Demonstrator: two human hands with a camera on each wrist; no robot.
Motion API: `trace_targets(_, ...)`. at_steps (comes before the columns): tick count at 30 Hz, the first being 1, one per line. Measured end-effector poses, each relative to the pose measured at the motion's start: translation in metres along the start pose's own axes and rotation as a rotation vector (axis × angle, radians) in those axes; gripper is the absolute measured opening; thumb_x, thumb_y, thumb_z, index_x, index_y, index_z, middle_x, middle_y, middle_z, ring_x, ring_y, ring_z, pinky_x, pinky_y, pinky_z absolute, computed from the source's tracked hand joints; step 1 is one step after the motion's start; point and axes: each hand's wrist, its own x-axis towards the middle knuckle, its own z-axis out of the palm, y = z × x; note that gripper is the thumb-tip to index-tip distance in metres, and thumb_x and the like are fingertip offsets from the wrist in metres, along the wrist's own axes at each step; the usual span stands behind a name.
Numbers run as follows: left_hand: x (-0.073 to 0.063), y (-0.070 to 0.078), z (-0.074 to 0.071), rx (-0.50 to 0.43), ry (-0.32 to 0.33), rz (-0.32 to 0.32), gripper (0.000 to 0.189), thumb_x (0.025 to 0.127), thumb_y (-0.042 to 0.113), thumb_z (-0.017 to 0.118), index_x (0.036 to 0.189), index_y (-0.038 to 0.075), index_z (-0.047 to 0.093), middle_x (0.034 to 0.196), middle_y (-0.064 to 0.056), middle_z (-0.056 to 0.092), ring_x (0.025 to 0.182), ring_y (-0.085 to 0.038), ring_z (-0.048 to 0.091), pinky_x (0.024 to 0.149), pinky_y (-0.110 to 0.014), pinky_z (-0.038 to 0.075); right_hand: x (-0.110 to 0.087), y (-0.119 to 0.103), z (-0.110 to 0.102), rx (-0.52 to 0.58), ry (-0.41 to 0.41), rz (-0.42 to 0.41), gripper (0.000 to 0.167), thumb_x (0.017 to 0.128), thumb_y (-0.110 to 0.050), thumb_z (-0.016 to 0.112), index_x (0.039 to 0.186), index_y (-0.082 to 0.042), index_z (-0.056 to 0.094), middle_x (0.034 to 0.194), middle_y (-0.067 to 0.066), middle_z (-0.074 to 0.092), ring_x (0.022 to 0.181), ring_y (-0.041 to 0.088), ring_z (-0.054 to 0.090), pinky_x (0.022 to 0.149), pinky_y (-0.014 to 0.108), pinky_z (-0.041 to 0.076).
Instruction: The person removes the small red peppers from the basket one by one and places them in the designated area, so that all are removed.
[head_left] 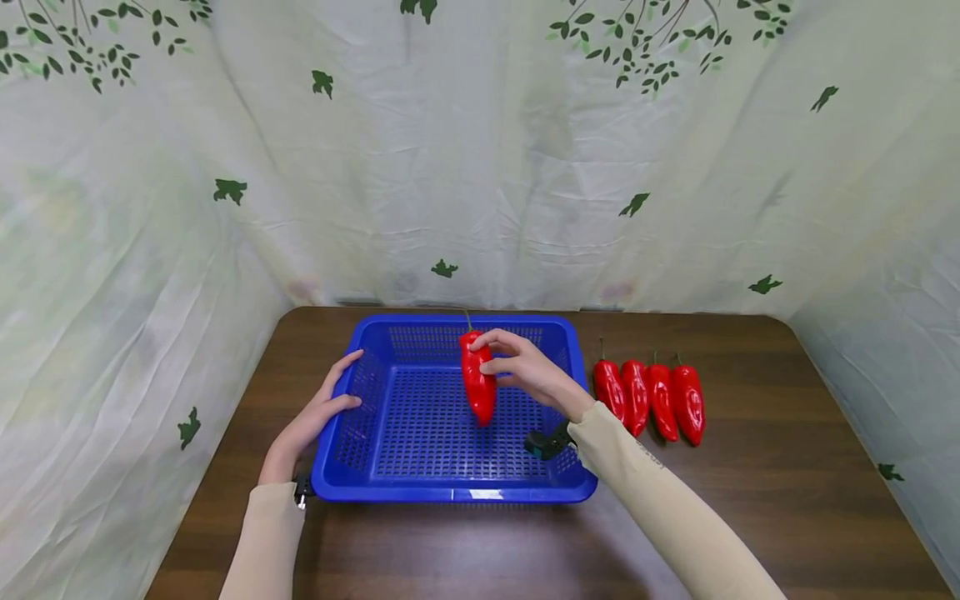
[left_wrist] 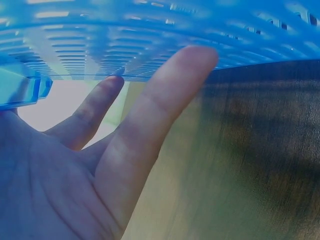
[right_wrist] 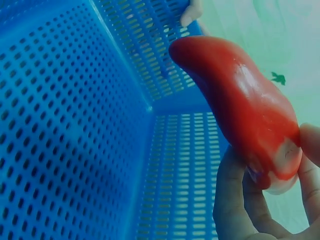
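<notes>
My right hand pinches a glossy red pepper between thumb and fingers, near its stem end. The pepper hangs over the blue perforated basket, stem up and tip down. In the right wrist view, the pepper is apart from the basket's walls. My left hand holds the basket's left side, with two digits over the rim. From the left wrist view, other fingers lie outside against the slotted wall. Nothing else shows inside the basket.
Several more red peppers lie in a row on the brown wooden table, just right of the basket. A pale cloth with printed leaves hangs behind the table and along both sides.
</notes>
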Motion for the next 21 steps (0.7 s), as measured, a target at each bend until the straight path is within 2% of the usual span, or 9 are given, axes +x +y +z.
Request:
trace_targets(7,-0.001,-0.001,0.0,0.005,-0.002,0.006,0.068,0.097,0.013,0.045,0.152,0.035,0.011,0.155,-0.019,0.0,0.128,-0.054,0.025,0.084,-0.057,0.046,-0.01,-0.003,-0.015,-0.038,0.005,-0.03,0.033,0.092,-0.003,0.054,0.125,-0.003,0.053,0.135,0.015,0.048,0.112,0.032,0.051,0.085,0.047,0.05)
trace_targets(21,0.0,-0.002,-0.001,-0.005,-0.004,0.013,0.069,0.097,0.01,0.044,0.152,0.034,0.011,0.155,-0.018,0.001,0.127,-0.053,0.026,0.084,-0.055,0.047,-0.032,-0.007,-0.042,-0.047,0.036,-0.038,0.038,0.093,-0.003,0.052,0.131,-0.004,0.048,0.136,0.016,0.046,0.113,0.032,0.051,0.085,0.045,0.049)
